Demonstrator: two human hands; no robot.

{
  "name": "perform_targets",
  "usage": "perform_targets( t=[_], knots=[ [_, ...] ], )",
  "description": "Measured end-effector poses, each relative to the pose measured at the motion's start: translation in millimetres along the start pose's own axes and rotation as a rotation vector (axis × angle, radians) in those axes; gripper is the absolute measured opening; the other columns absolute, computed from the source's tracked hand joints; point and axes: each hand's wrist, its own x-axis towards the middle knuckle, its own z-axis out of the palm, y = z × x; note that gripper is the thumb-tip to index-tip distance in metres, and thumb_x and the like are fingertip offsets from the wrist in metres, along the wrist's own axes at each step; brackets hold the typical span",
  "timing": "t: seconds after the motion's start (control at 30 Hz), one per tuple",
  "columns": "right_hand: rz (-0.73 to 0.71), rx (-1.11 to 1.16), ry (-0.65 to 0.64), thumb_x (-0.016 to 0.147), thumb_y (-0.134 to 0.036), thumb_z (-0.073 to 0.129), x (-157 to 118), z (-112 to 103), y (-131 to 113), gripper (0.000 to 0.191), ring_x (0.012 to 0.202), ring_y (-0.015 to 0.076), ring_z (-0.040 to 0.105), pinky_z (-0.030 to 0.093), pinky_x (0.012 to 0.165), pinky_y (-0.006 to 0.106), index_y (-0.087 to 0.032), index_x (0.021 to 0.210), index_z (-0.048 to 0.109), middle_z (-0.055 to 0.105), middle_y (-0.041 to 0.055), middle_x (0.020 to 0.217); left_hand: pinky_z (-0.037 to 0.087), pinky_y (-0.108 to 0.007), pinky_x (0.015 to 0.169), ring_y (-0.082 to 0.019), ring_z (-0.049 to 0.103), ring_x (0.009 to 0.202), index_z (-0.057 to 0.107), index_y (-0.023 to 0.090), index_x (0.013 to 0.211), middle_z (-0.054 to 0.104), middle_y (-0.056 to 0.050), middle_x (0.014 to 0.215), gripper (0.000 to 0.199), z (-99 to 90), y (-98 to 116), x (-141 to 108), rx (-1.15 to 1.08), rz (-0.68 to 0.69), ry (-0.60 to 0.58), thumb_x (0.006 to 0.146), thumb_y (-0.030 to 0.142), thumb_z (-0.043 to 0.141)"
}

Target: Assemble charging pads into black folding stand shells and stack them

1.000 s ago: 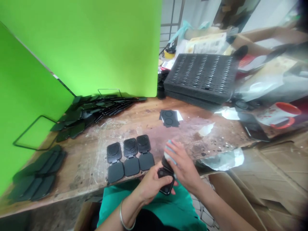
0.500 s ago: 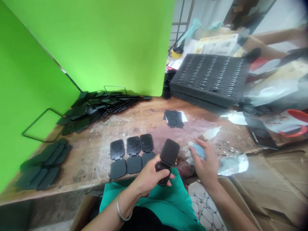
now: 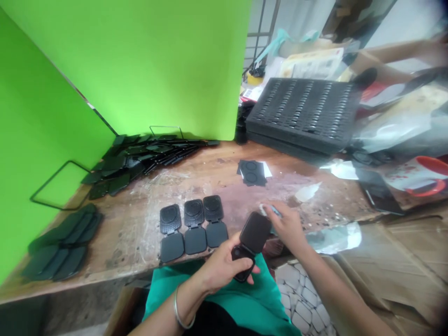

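A person clasps an open hinged black compact case [image 3: 255, 235] in the left hand [image 3: 222, 265], thumb pressed on its lower half, at the lower centre of the frame. The right hand [image 3: 289, 228] pinches a pale blue cloth [image 3: 276, 211] close by the upper half. Three open cases [image 3: 195, 240] lie left of them on a wooden table [image 3: 136, 233].

The left hand [image 3: 226, 265] covers part of the hinged, round-cornered black case [image 3: 256, 232]; the right hand [image 3: 287, 226] hides most of a pale blue wad [image 3: 275, 211] from me. The white, orange-rimmed mug [image 3: 402, 173] is cut off rightward, and clear plastic bags [image 3: 388, 128] blur.
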Motion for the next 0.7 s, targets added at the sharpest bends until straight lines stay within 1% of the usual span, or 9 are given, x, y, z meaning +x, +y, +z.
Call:
perform_targets(
  t=[0.1, 0.17, 0.23, 0.3, 0.33, 0.43, 0.53, 0.6, 0.7],
  knots=[
    [-0.035, -0.028, 0.101, 0.096, -0.032, 0.052, -7.8, -4.4, -14.5, 0.025, 0.095, 0.0251, 0.070, 0.057, 0.085, 0.039, -0.019, 0.103, 0.072, 0.074, 0.0102, 0.101, 0.049, -0.025, 0.059, -0.018, 0.066, 0.068, 0.049, 0.019, 0.134, 0.068, -0.006, 0.089, 0.072, 2.0, 3.5, -0.8, -0.021, 0.032, 0.045, 0.071, 0.036, 0.080],
    [-0.190, -0.015, 0.038, 0.095, -0.026, 0.054, -17.9, 0.3, -34.8, 0.024, 0.116, 0.0277, 0.063, 0.048, 0.102, 0.047, -0.021, 0.113, 0.069, 0.070, 0.0107, 0.117, 0.049, -0.025, 0.058, -0.017, 0.065, 0.067, 0.056, 0.018, 0.124, 0.067, -0.004, 0.086, 0.063, 5.3, 8.3, -0.1, -0.026, 0.047, 0.074, 0.069, 0.037, 0.082],
    [-0.348, -0.054, -0.073, 0.093, -0.024, 0.057, -26.6, 8.8, -53.1, 0.027, 0.134, 0.0320, 0.048, 0.031, 0.114, 0.058, -0.023, 0.119, 0.067, 0.064, 0.0100, 0.129, 0.048, -0.025, 0.057, -0.015, 0.061, 0.059, 0.062, 0.017, 0.107, 0.065, -0.001, 0.074, 0.047, 8.1, 12.7, 1.5, 0.009, 0.050, 0.088, 0.070, 0.039, 0.081],
    [-0.407, -0.103, -0.110, 0.093, -0.025, 0.058, -29.9, 16.3, -62.2, 0.028, 0.140, 0.0351, 0.039, 0.020, 0.116, 0.064, -0.023, 0.119, 0.067, 0.061, 0.0097, 0.135, 0.048, -0.025, 0.058, -0.013, 0.058, 0.055, 0.062, 0.017, 0.095, 0.064, 0.000, 0.068, 0.037, 8.8, 14.9, 3.3, 0.049, 0.064, 0.085, 0.073, 0.041, 0.079],
    [-0.398, -0.109, -0.098, 0.093, -0.027, 0.058, -29.2, 18.2, -62.5, 0.027, 0.139, 0.0352, 0.040, 0.021, 0.115, 0.063, -0.023, 0.118, 0.067, 0.060, 0.0098, 0.136, 0.048, -0.025, 0.058, -0.013, 0.059, 0.055, 0.062, 0.017, 0.094, 0.065, 0.000, 0.070, 0.036, 8.1, 14.6, 4.1, 0.057, 0.067, 0.072, 0.074, 0.040, 0.079],
    [-0.294, -0.029, -0.068, 0.096, -0.029, 0.054, -20.9, 14.3, -49.6, 0.025, 0.126, 0.0299, 0.054, 0.040, 0.107, 0.050, -0.022, 0.114, 0.069, 0.063, 0.0105, 0.131, 0.049, -0.025, 0.061, -0.014, 0.062, 0.059, 0.060, 0.017, 0.111, 0.068, -0.003, 0.077, 0.044, 3.5, 7.9, 5.0, 0.009, 0.033, -0.018, 0.075, 0.037, 0.078],
    [-0.080, 0.054, -0.125, 0.098, -0.033, 0.051, -15.1, 0.4, -24.7, 0.025, 0.098, 0.0235, 0.068, 0.053, 0.086, 0.034, -0.020, 0.102, 0.073, 0.073, 0.0083, 0.105, 0.051, -0.026, 0.061, -0.016, 0.064, 0.066, 0.054, 0.020, 0.130, 0.069, -0.005, 0.085, 0.062, 0.4, -0.8, 2.9, -0.062, -0.022, -0.093, 0.075, 0.032, 0.079],
    [0.074, 0.016, -0.150, 0.098, -0.040, 0.050, -18.4, -9.9, -6.5, 0.033, 0.080, 0.0229, 0.071, 0.054, 0.071, 0.030, -0.019, 0.090, 0.074, 0.075, 0.0059, 0.086, 0.051, -0.025, 0.060, -0.018, 0.066, 0.073, 0.056, 0.020, 0.130, 0.068, -0.010, 0.099, 0.063, 0.3, -2.1, 0.3, -0.100, -0.010, -0.081, 0.073, 0.030, 0.081],
    [0.227, -0.097, -0.100, 0.094, -0.051, 0.050, -32.8, -25.9, 15.9, 0.043, 0.068, 0.0250, 0.070, 0.052, 0.061, 0.030, -0.018, 0.085, 0.076, 0.074, 0.0066, 0.073, 0.049, -0.023, 0.058, -0.018, 0.068, 0.078, 0.057, 0.020, 0.129, 0.064, -0.015, 0.120, 0.063, 0.5, 3.9, -3.0, -0.141, 0.014, -0.020, 0.072, 0.030, 0.082]
  ],
)
